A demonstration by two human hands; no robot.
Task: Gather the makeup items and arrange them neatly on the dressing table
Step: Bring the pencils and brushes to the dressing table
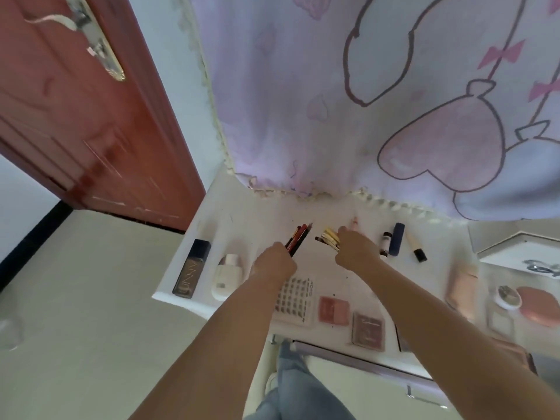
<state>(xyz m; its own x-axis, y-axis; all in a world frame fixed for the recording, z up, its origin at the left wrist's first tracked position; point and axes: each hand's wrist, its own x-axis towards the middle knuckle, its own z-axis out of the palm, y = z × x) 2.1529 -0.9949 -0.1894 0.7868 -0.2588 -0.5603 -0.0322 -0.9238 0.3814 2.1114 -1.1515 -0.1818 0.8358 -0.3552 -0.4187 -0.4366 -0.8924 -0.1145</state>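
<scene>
red pencils [298, 239] gripped in left hand [274, 263] | right hand [356, 248] grips gold sticks [330, 237] | lash tray [295, 300] below

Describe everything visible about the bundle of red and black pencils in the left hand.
The bundle of pencils is a handful of slim sticks, red and black, one with pale lettering along its barrel. They lie close together and roughly parallel, tips pointing away from the person toward the curtain hem. The left hand holds their near ends, hiding that part; the grip itself is not clearly visible. They sit low over the white dressing table; contact with it cannot be told.
</scene>
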